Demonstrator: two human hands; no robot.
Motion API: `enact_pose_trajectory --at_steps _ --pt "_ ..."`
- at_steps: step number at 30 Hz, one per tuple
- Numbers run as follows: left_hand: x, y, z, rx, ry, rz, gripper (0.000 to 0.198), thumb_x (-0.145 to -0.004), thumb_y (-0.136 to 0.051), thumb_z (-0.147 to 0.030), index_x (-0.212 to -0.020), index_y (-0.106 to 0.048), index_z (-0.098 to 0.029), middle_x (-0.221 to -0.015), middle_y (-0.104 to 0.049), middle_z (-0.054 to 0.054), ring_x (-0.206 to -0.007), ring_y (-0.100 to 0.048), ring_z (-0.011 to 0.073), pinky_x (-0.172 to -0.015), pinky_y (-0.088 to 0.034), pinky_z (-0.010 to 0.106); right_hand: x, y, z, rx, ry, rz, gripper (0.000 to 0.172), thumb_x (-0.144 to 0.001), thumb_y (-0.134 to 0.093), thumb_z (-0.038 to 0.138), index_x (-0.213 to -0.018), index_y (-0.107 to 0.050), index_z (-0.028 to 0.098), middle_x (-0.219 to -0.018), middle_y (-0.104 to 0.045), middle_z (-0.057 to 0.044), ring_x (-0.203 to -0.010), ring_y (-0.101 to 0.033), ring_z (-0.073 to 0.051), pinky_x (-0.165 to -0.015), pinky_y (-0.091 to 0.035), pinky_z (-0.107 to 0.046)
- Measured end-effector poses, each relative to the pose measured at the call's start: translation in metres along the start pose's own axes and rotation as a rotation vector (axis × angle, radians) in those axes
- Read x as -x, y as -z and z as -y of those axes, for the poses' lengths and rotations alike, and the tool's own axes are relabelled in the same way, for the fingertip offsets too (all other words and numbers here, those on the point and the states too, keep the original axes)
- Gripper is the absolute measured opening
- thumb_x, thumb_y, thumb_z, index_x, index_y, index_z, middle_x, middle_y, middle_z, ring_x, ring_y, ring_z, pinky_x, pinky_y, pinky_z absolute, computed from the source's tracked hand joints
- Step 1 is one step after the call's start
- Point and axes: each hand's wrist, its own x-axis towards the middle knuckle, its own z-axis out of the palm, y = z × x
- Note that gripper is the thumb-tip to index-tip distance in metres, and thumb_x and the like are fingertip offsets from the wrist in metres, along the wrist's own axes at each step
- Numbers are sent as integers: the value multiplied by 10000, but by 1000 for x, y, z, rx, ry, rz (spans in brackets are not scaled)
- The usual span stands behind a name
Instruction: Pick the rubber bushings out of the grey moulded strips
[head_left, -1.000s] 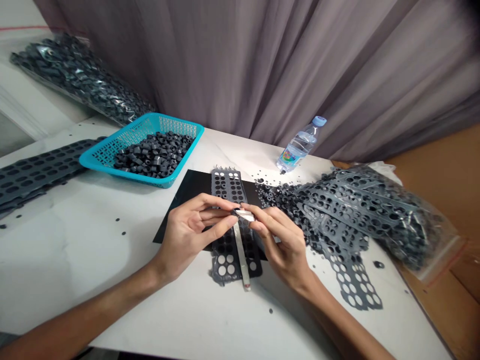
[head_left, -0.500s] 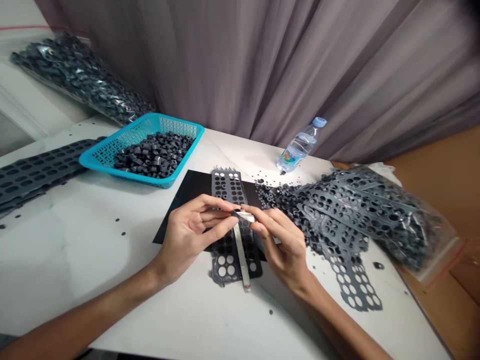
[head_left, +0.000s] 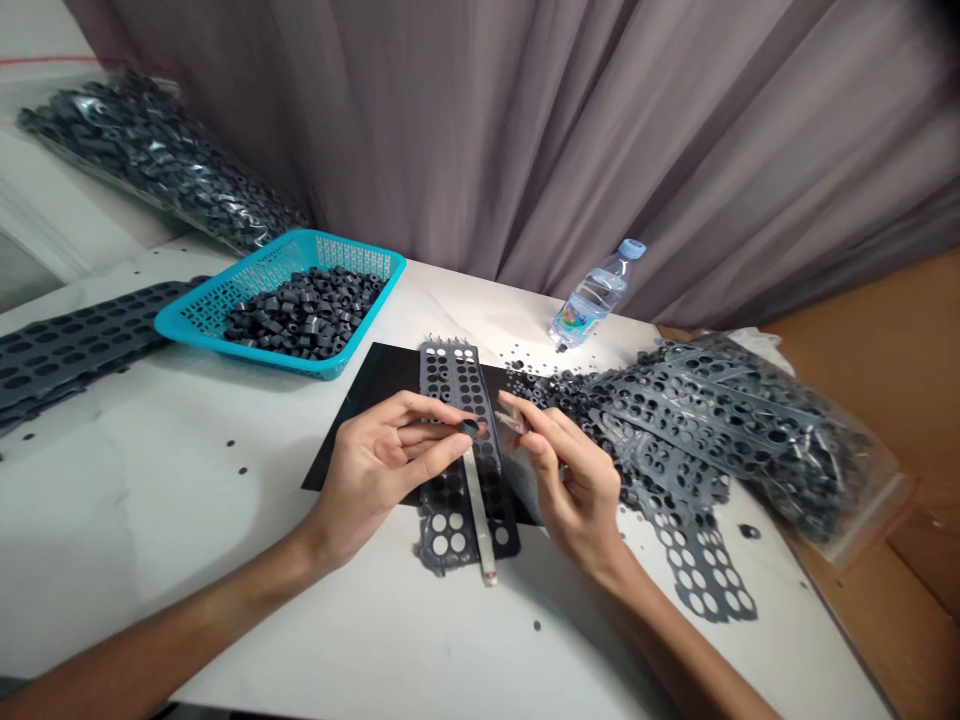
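Note:
My left hand [head_left: 379,465] hovers over a grey perforated strip [head_left: 456,380] and pinches a small dark ring [head_left: 469,428] between thumb and fingertips. Just to its right, my right hand [head_left: 574,480] has its fingers closed on a small shiny metal piece [head_left: 511,421], which is blurred. The two hands are slightly apart. A long thin metal bar [head_left: 478,515] lies lengthwise on the strip, below the ring. The strip rests on a black mat [head_left: 371,390] on the white table [head_left: 187,500].
A teal basket [head_left: 187,322] of dark rings stands at back left, beside stacked grey strips [head_left: 60,345]. A bag of rings [head_left: 150,150] lies farther back. Right: a clear bag of perforated strips [head_left: 757,430], loose rings [head_left: 559,388], a used strip [head_left: 701,580], a water bottle [head_left: 592,295].
My right hand has pulled away to the right with the shiny metal piece, leaving the ring in my left fingertips. The left hand has barely moved.

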Motion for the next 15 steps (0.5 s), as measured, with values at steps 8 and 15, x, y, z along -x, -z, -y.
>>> enact_pose_trajectory --at_steps 8,15 --pt "4 -5 2 -77 -12 47 167 -830 -856 -246 -953 -758 -191 -971 -807 31 -946 -792 186 -896 -645 231 -10 -15 13 -344 -305 42 372 -929 -753 391 -1259 -684 235 -765 -507 40 -672 -512 -121 -624 -456 -245" --pt "-4 0 2 -45 105 -3 239 -796 -886 -314 -935 -742 -183 -899 -806 40 -885 -804 217 -870 -664 283 -11 -9 -21 -227 -378 -2 304 -966 -698 417 -1159 -688 182 -805 -543 24 -683 -482 -120 -648 -420 -250"
